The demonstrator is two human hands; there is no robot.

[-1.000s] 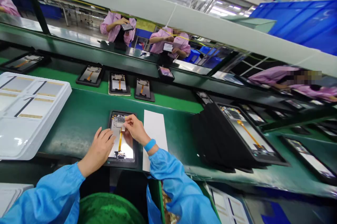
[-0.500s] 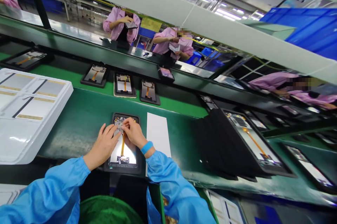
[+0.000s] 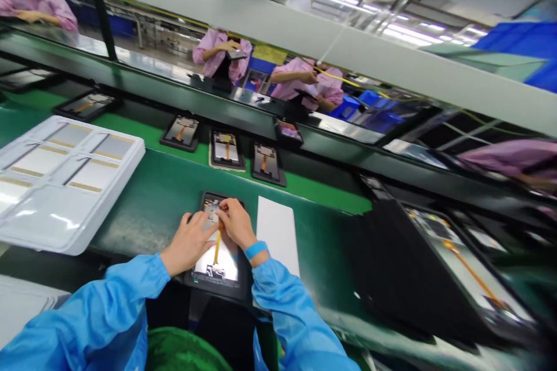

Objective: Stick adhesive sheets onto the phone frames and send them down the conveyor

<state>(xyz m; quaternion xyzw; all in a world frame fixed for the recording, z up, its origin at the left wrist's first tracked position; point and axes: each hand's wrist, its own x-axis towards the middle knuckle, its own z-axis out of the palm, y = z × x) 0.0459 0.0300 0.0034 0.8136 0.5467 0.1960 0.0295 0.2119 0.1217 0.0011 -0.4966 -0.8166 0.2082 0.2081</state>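
**Both hands on the opened tablet at lower centre**

I see my left hand point(image 3: 188, 243) lying on the left edge of the opened tablet point(image 3: 219, 250), which sits in a dark tray on the green counter point(image 3: 148, 197) at the lower centre of the frame. Its fingers point(image 3: 204, 221) are spread flat and loose, gripping nothing, with the tips on the upper part of the device. My right hand point(image 3: 237, 223) comes in from the right side, and its fingers point(image 3: 224, 207) are pinched together on a small part near the tablet's top end (too small for me to say what it is). An orange flex cable point(image 3: 216, 247) runs down the middle of the tablet's silvery back, partly under my hands. A blue wristband point(image 3: 256, 249) shows at my right wrist.

Just right of the tablet lies a white sheet point(image 3: 278, 231). A white moulded tray point(image 3: 65, 185) fills the left of the frame. Three more opened devices point(image 3: 226, 149) sit in a row on the belt above my hands. A dark stack with another opened unit point(image 3: 439, 266) is at lower right. People in pink coats point(image 3: 300, 78) work at the upper centre.
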